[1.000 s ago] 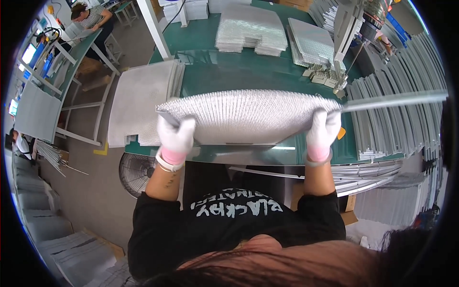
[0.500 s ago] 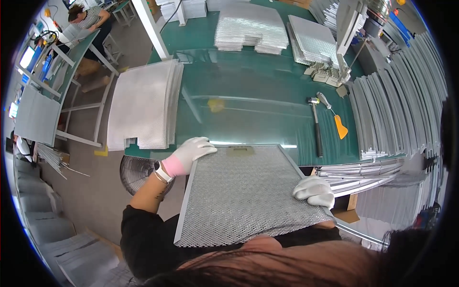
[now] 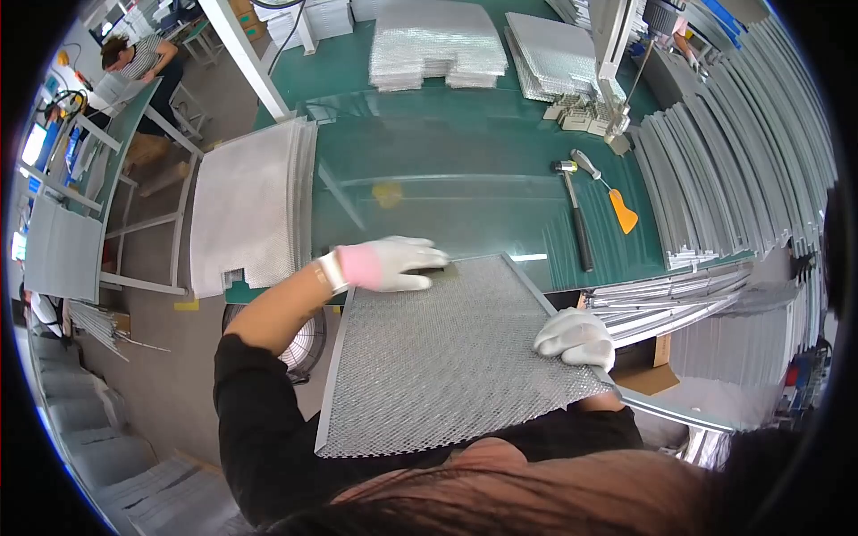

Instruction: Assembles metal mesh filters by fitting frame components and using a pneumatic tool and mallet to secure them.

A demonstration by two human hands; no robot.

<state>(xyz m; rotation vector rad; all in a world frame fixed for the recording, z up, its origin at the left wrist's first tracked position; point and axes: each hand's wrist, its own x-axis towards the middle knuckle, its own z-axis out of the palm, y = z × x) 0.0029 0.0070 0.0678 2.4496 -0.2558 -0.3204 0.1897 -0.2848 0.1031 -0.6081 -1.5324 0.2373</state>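
Note:
A rectangular metal mesh filter panel [image 3: 447, 357] lies flat, half on the green workbench [image 3: 465, 179] and half over its near edge, toward my body. My left hand [image 3: 389, 264], in a white glove with a pink cuff, rests flat on the panel's far left corner. At the panel's right edge, my right hand [image 3: 576, 337], in a white glove, is closed on the frame.
A hammer [image 3: 576, 219] and an orange-handled scraper [image 3: 617, 201] lie on the bench to the right. Stacks of mesh sheets [image 3: 255, 205] sit at the left and far side. Metal frame strips [image 3: 733, 170] pile up on the right. Another person [image 3: 134, 58] works far left.
The panel went from held up on edge between both hands to lying flat. My left hand moved onto its far left corner; my right hand stays on its right edge.

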